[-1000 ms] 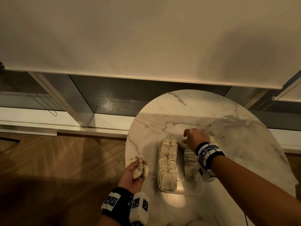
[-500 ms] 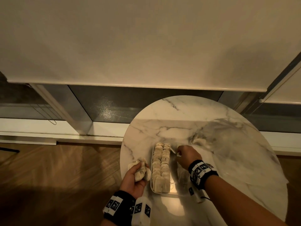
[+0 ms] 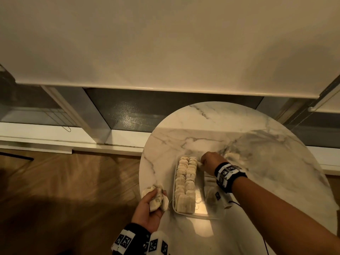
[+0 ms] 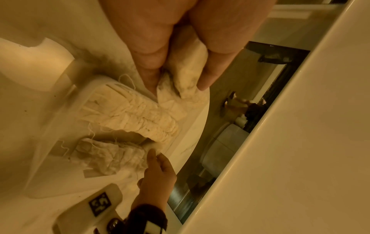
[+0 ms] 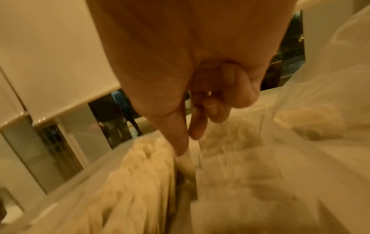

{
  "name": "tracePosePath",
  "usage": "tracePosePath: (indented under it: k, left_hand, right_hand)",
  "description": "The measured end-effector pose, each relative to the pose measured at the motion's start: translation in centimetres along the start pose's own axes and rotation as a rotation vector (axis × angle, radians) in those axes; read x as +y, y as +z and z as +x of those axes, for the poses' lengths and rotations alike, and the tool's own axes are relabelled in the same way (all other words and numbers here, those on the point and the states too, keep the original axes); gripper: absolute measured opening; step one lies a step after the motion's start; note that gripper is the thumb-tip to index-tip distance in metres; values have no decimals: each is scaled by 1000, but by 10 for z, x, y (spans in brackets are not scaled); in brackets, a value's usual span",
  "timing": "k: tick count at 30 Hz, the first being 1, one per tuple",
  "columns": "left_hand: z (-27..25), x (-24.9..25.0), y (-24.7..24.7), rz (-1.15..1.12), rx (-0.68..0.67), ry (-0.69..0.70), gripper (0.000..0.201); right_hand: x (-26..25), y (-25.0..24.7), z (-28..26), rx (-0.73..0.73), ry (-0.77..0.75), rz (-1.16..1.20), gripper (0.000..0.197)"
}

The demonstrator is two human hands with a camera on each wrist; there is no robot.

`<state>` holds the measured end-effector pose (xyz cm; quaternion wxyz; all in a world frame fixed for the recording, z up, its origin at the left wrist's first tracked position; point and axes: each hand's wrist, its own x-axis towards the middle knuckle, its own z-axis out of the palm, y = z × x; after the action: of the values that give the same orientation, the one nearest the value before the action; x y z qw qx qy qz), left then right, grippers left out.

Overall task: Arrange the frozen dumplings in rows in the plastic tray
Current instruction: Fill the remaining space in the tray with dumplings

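While left hand point(image 3: 148, 207) fingers clamp spare dumplings point(image 3: 157, 197), right hand point(image 3: 211, 161) thumb and forefinger pinch one dumpling point(image 5: 185, 159) beside tray point(image 3: 217, 215) rows point(image 3: 185, 183).

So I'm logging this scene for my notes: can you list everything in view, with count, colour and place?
plastic tray: one, clear, on the table near its front edge.
rows of dumplings: two full rows, pale cream, along the tray's left side; a third, partly hidden row to the right, under the right wrist.
loose dumplings: a few, exact count unclear, pale cream, held left of the tray.
table: one, round, white marble.
floor: brown wood, left of the table.
roller blind: cream, over the window behind the table.
left hand: its grip holds the loose dumplings.
right hand: fingertips pinching something small and pale at the tray's far end.
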<state>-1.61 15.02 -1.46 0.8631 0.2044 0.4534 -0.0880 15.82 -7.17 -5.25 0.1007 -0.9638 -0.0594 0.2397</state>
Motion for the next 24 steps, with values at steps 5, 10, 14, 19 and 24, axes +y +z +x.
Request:
tracePosePath:
  k: [5,10,14,19,24]
  left_hand:
    - [2,3,-5,-44,18,20,14]
    - [3,9,-4,-41,13,18,21]
    - [9,12,-3,-44,14,6,24]
    - [14,10,2,-50,12,3,13]
    - [14,8,10,-40,-13,9,14]
  right_hand:
    - [8,-16,15,-138,-35,16,18]
    - [3,-15,19,7,-17,-93,17]
    - [1,-10,15,122,-18,-245,23]
    - [-6,-7,10,172,-33,-425,25]
    - [-5,-9,2,183,19,-351,24]
